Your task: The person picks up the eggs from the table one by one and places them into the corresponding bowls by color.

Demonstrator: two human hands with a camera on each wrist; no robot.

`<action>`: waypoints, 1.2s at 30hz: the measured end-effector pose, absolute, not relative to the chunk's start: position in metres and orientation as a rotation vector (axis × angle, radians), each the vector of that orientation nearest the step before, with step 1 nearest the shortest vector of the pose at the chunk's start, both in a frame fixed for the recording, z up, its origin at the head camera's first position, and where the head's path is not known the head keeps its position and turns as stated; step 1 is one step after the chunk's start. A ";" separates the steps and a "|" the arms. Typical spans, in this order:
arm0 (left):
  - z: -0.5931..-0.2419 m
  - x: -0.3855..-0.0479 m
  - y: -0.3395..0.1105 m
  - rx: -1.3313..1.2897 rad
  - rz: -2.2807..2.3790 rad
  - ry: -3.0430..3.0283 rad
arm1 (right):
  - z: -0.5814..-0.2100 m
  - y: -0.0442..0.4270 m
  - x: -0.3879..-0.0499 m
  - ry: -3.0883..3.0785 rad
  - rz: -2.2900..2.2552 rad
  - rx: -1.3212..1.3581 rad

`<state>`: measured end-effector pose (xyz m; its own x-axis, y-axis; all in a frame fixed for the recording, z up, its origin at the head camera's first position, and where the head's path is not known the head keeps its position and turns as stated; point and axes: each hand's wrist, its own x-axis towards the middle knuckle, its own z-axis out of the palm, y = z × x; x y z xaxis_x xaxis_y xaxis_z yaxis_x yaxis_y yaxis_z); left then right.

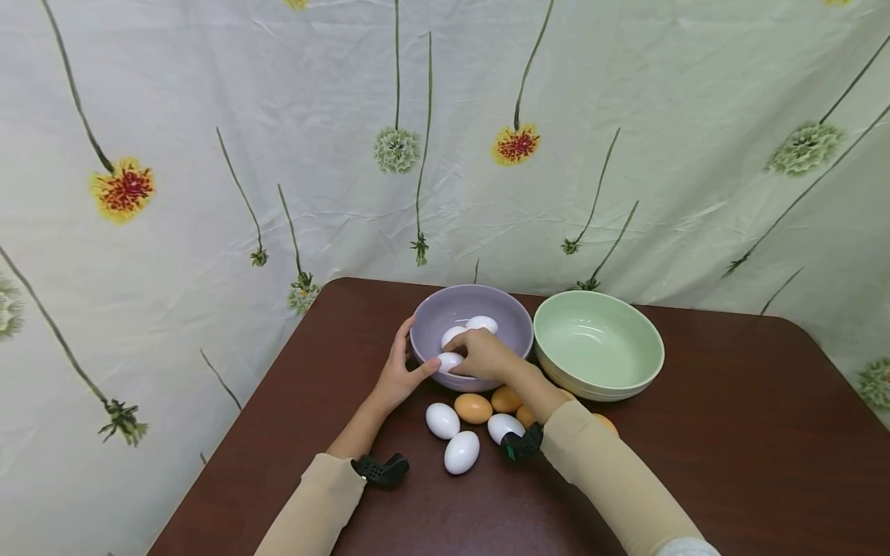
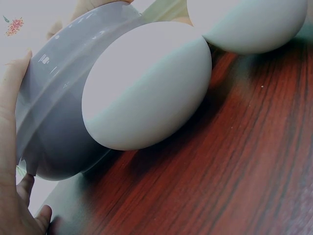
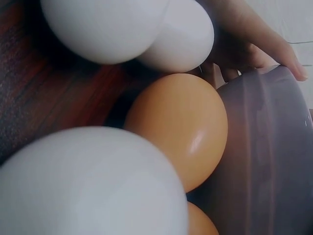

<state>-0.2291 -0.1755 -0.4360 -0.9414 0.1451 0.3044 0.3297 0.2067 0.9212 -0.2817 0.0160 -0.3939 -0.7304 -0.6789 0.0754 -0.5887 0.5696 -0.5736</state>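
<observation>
In the head view, a purple bowl (image 1: 434, 318) stands near the table's far edge. My left hand (image 1: 399, 378) grips its left side, with the thumb at the near rim; the left wrist view shows fingers along the outer wall. Inside the bowl, my right hand (image 1: 492, 358) pinches a white egg (image 1: 450, 362) close to the near wall. Two more white eggs lie beyond it in the bowl, one at the back (image 1: 481, 324) and another (image 1: 453, 335) partly behind the fingers. The right wrist view shows the bowl's outer wall (image 3: 288, 156), but not the pinched egg.
A light green bowl (image 1: 598, 340) stands right of the purple one. In front of the bowls, white eggs (image 1: 462, 452) and brown eggs (image 1: 473, 408) lie on the dark wooden table (image 1: 730, 432), some partly hidden under the right forearm. A flowered cloth (image 1: 334, 139) hangs behind.
</observation>
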 end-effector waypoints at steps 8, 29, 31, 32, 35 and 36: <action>-0.436 -0.230 -0.175 -0.462 -1.825 -2.320 | -0.392 0.017 -0.281 2.631 -0.875 -1.055; -0.433 -0.229 -0.174 -0.455 -1.820 -2.329 | -0.397 0.020 -0.278 2.629 -1.203 -0.936; -0.433 -0.228 -0.174 -0.453 -1.820 -2.330 | -0.397 0.021 -0.278 2.601 -1.309 -0.928; -0.432 -0.228 -0.174 -0.449 -1.821 -2.331 | -0.397 0.021 -0.277 2.586 -1.359 -0.925; -0.432 -0.228 -0.174 -0.445 -1.827 -2.331 | -0.397 0.022 -0.277 2.541 -1.506 -0.913; -0.431 -0.227 -0.174 -0.442 -1.827 -2.333 | -0.397 0.023 -0.276 2.519 -1.559 -0.905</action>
<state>-0.2275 -0.1742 -0.4315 -0.9460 0.1401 0.2925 0.3176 0.2169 0.9231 -0.2762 0.0231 -0.3968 -0.8283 -0.4972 0.2582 -0.4530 0.3231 -0.8309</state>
